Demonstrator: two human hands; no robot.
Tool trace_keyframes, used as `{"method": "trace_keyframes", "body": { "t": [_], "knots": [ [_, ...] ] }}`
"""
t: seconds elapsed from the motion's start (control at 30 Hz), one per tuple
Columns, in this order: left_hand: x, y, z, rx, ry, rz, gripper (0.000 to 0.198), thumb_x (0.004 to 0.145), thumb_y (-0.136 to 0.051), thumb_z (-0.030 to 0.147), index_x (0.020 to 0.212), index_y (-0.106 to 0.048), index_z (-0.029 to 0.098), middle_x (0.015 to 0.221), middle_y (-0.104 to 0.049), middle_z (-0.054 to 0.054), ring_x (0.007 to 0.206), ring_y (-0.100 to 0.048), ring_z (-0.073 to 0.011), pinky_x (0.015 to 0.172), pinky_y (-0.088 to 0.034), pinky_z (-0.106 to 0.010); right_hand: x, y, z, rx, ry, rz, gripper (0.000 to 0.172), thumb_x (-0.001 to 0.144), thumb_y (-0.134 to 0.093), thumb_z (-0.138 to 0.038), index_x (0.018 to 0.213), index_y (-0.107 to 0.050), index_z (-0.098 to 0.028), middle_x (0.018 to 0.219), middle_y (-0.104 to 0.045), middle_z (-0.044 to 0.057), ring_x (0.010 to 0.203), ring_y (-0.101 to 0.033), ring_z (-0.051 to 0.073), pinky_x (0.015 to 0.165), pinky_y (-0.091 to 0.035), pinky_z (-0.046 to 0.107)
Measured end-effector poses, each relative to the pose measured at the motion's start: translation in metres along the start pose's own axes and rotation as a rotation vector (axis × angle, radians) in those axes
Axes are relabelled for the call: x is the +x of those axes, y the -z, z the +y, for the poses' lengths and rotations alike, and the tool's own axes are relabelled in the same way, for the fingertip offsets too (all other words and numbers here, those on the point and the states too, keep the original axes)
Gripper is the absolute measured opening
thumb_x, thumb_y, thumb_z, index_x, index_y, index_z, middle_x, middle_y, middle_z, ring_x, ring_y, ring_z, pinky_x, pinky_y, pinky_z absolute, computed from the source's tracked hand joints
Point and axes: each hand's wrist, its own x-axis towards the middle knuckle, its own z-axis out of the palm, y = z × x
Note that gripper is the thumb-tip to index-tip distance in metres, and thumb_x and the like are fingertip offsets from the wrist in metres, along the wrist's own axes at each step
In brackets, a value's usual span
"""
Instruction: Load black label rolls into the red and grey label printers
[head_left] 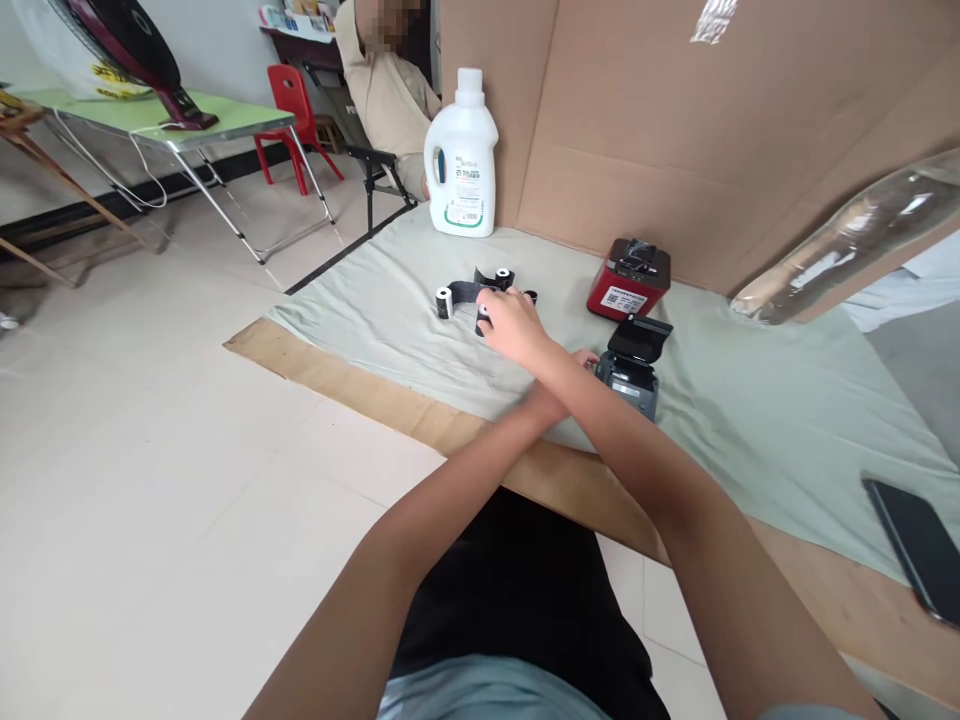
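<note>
My forearms cross, the right one over the left. Reaching to the left, my right hand (514,325) has its fingers closed round a small paper roll (480,326) with a dark outside and a white core. Beside it on the cloth are another dark roll (444,303) with a strip unrolled from it, and a further roll (504,277) behind. My left hand (585,359) is mostly hidden under my right forearm; its visible fingers grip the left side of a small dark grey printer (630,388). The printer's black lid (640,338) is raised.
Behind the printer sits a red box-shaped device (628,280). A white detergent bottle (463,160) stands at the back against a cardboard wall (630,120). On the right are a clear plastic-wrapped item (847,240) and a phone (915,545). A person (394,100) sits beyond the table.
</note>
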Motion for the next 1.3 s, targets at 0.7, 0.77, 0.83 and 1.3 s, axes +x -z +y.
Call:
{"method": "trace_keyframes", "body": {
  "t": [0.7,0.77,0.83,1.3],
  "knots": [
    [-0.003,0.009,0.044,0.108,0.196,0.060,0.025,0.093,-0.058,0.023,0.118,-0.065,0.023,0.107,-0.077,-0.006,0.091,-0.072,-0.0231,0.080,-0.054,-0.035,0.054,0.005,0.121,0.214,-0.254,-0.028,0.036,0.080,-0.066,-0.015,0.114,-0.076,-0.019,0.112,-0.075,0.011,0.097,-0.068,0.028,0.094,-0.052,0.042],
    [-0.002,0.009,0.045,0.125,0.197,0.053,0.022,0.093,-0.058,0.023,0.115,-0.065,0.023,0.107,-0.077,-0.007,0.094,-0.072,-0.0241,0.082,-0.054,-0.036,0.050,-0.005,0.129,0.200,-0.251,-0.153,0.032,0.077,-0.069,-0.016,0.108,-0.077,-0.020,0.107,-0.077,0.009,0.096,-0.068,0.027,0.092,-0.052,0.038],
    [-0.001,0.009,0.044,0.152,0.205,0.048,0.019,0.093,-0.058,0.021,0.110,-0.066,0.021,0.108,-0.077,-0.010,0.098,-0.072,-0.0266,0.086,-0.054,-0.038,0.045,-0.016,0.128,0.195,-0.277,-0.124,0.025,0.078,-0.070,-0.020,0.102,-0.075,-0.020,0.102,-0.078,0.007,0.095,-0.069,0.026,0.090,-0.052,0.037],
    [0.001,0.006,0.031,0.143,0.144,0.065,0.022,0.091,-0.060,0.019,0.112,-0.067,0.020,0.093,-0.074,-0.003,0.072,-0.063,-0.0162,0.075,-0.049,-0.030,-0.067,0.036,0.141,1.091,-0.529,0.243,0.056,0.063,-0.063,-0.025,0.115,-0.042,-0.031,0.096,-0.056,0.000,0.071,-0.057,0.018,0.052,-0.047,0.028]
  ]
}}
